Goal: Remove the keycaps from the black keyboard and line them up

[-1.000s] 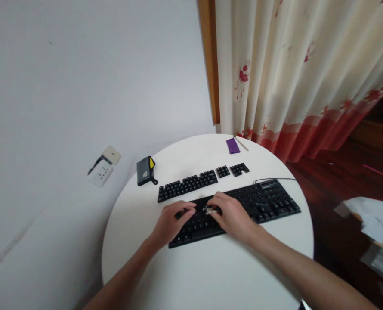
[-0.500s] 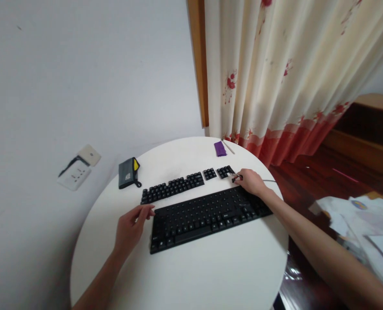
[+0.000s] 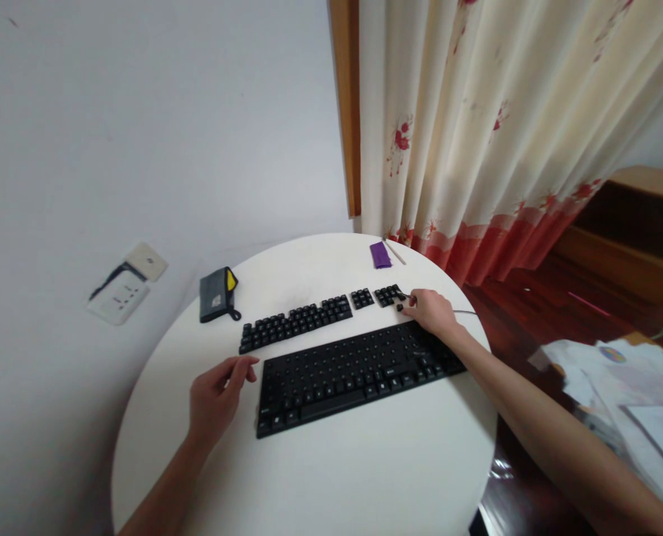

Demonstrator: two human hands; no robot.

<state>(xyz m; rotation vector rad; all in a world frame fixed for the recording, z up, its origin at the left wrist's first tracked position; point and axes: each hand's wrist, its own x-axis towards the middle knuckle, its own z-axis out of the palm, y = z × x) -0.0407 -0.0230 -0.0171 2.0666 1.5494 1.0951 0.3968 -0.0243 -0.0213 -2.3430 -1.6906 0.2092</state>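
Note:
A black keyboard (image 3: 354,368) lies across a round white table (image 3: 320,469). Behind it sit rows of loose black keycaps (image 3: 295,322) with two smaller groups (image 3: 376,296) to their right. My left hand (image 3: 214,394) rests on the table beside the keyboard's left end, fingers loosely curled and holding nothing. My right hand (image 3: 432,311) is at the keyboard's far right corner, fingers pinched on a small metal tool next to a single keycap (image 3: 399,307) by the right-hand group.
A grey and yellow pouch (image 3: 216,295) lies at the table's back left. A purple cloth (image 3: 380,254) and a thin stick lie at the back edge by the curtain (image 3: 477,134). A wall socket (image 3: 118,296) is at left. Papers (image 3: 616,387) lie on the floor at right.
Both hands left the middle of the keyboard. My right hand moved to the keycap groups at the far right; my left hand drew back to the table beside the keyboard's left end.

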